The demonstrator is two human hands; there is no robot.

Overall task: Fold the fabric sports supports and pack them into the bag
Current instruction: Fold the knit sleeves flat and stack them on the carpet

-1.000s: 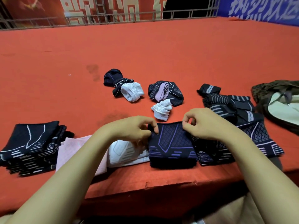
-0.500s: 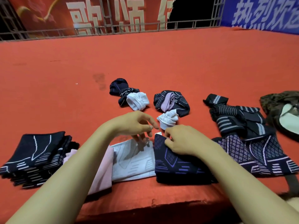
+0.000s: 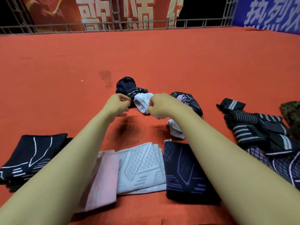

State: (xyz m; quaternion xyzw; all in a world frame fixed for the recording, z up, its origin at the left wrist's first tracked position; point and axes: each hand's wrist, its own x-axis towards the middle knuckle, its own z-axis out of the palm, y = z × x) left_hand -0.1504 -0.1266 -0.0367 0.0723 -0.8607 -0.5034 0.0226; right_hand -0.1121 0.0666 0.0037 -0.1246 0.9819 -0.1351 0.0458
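Observation:
My right hand [image 3: 159, 105] is closed on the right edge of a crumpled white support [image 3: 142, 101] out on the red cloth. My left hand [image 3: 117, 103] has curled fingers at the bundle's left side, beside a crumpled dark navy support [image 3: 125, 84]; its grip is unclear. Folded pieces lie near me in a row: a dark stack [image 3: 35, 151], a pink one [image 3: 105, 176], a white one [image 3: 141, 166] and a navy one with purple lines [image 3: 180, 168]. Only a dark patterned edge of the bag [image 3: 292, 114] shows at far right.
Another crumpled dark and purple support [image 3: 190, 99] and a small white one [image 3: 175, 129] lie by my right forearm. A pile of unfolded striped supports [image 3: 259, 127] spreads at the right. A metal railing [image 3: 146, 25] with banners bounds the far side.
Both hands have left the folded navy support near the front edge and reached forward to the crumpled white support. The camera view has tilted forward with them.

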